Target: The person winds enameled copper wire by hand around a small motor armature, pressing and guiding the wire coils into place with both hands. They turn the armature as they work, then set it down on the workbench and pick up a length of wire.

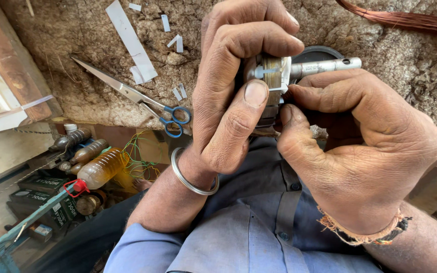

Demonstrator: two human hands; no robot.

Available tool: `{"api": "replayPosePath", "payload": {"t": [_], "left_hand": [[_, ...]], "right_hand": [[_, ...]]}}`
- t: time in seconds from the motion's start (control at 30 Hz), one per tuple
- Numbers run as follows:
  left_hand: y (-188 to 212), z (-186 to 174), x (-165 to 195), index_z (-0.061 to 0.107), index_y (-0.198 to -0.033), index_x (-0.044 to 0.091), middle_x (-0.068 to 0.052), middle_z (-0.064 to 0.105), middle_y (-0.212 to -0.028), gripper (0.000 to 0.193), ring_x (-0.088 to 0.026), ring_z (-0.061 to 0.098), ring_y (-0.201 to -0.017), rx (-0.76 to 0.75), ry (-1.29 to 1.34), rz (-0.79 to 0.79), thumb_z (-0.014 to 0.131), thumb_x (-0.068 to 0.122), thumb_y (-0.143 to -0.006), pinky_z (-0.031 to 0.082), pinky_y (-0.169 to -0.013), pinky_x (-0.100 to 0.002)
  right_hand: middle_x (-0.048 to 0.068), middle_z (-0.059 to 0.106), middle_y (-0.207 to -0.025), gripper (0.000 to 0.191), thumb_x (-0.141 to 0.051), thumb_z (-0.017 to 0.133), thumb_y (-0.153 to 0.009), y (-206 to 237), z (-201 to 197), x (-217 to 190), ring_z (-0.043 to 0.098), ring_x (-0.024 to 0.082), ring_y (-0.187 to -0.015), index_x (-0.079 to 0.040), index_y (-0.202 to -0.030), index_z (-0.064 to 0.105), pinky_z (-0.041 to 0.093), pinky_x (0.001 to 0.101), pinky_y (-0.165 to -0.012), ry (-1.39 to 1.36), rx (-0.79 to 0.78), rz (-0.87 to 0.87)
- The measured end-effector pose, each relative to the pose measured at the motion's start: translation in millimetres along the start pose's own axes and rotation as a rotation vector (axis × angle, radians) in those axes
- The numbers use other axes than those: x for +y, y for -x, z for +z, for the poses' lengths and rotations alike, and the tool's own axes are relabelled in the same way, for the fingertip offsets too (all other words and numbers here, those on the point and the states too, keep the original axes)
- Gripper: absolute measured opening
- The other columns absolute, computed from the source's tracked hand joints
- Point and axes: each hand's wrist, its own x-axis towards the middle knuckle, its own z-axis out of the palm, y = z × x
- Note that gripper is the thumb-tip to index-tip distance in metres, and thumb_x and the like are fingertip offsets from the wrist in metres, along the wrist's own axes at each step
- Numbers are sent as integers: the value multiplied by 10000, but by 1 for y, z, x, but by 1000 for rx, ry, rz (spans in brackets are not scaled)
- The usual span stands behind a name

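Amber oil fills the bottle (pixel 99 169) well down-left of the grip, among smaller bottles and green wire. Up-left of the grip lie scissors (pixel 142 98) and white paper strips (pixel 130 40) on the rough bench (pixel 77 91). The left hand (pixel 233 96) is clamped around a small motor core (pixel 271 76), thumb pressed on its wound face; the right hand (pixel 360 151) pinches its lower edge just beside that thumb. The steel shaft (pixel 330 65) juts right of the grip. The core looks stiff and fairly heavy, its paper liners fragile, so the metal body is the safer hold. Copper wire (pixel 405 20) lies up-right, well apart.
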Motion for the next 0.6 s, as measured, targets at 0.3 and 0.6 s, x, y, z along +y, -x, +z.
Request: {"api": "replayPosePath", "payload": {"t": [0.3, 0.6], "left_hand": [[2, 3, -6, 650, -1232, 37, -98, 619, -1316, 518, -168, 550, -1205, 35, 72, 0, 346, 431, -1088, 415, -1115, -285], [0, 1, -12, 669, -1239, 42, -108, 647, -1326, 507, -197, 568, -1232, 68, 42, 74, 362, 403, -1058, 403, -1135, -293]], "right_hand": [[205, 671, -1108, 142, 103, 734, -1031, 3, -15, 7, 712, 173, -954, 126, -1132, 636, 603, 220, -804, 267, -41, -271], [181, 690, -1107, 104, 70, 762, -1039, 1, -16, 19, 701, 149, -886, 82, -1093, 673, 581, 207, -753, 325, -60, -295]]}}
